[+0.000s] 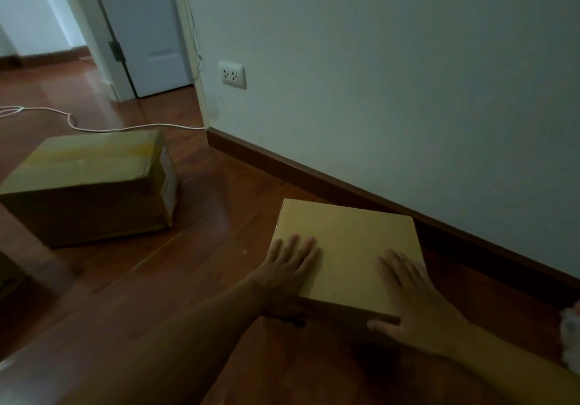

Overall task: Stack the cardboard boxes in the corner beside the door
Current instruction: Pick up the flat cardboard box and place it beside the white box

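A flat, square cardboard box (345, 247) lies on the wooden floor close to the wall's skirting board. My left hand (288, 269) grips its near left corner, fingers spread flat on the lid and thumb down the side. My right hand (414, 304) grips the near right corner the same way, thumb against the front edge. A bigger taped cardboard box (91, 184) stands on the floor to the left, apart from the flat one. The open door (147, 27) and the wall corner beside it are at the back left.
A white cable (94, 128) runs across the floor behind the big box to the wall corner. A wall socket (233, 75) sits low on the pale wall (392, 75). A dark skirting board (345, 184) lines the wall. Something white shows at the right edge (569, 335).
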The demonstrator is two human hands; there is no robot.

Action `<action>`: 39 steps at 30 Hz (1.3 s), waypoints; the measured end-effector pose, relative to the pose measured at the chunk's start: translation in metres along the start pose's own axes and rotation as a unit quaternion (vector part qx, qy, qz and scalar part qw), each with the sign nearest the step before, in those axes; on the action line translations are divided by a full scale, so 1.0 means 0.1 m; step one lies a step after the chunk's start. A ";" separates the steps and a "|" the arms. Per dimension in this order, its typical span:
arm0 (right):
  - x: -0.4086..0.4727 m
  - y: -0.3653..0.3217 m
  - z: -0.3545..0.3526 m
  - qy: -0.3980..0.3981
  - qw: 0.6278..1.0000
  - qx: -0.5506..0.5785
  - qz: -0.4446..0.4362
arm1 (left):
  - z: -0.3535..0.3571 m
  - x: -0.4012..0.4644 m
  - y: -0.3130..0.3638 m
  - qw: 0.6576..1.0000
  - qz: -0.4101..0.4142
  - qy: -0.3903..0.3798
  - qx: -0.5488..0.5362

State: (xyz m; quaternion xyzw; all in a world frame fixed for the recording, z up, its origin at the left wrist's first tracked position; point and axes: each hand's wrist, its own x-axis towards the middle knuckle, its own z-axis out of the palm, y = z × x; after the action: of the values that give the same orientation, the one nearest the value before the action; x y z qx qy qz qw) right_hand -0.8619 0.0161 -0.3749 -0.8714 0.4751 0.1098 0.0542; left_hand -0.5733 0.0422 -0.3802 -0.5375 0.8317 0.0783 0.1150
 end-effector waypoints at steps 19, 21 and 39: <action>-1.16 0.89 0.27 -0.042 0.985 0.028 0.163 | -0.15 1.02 1.26 0.989 0.135 0.050 0.043; -1.29 1.00 0.30 -0.034 0.983 0.020 0.181 | -0.17 1.12 1.42 0.987 0.146 0.057 0.044; -1.38 1.54 0.64 0.080 0.961 0.021 0.263 | -0.22 1.84 1.94 0.974 0.173 0.126 0.072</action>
State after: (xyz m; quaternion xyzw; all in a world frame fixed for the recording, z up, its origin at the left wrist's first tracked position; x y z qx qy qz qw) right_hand -1.0724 0.0580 -0.4023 -0.7204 0.6924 0.0398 0.0034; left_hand -0.8256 -0.0448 -0.4085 -0.3817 0.9232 -0.0317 0.0325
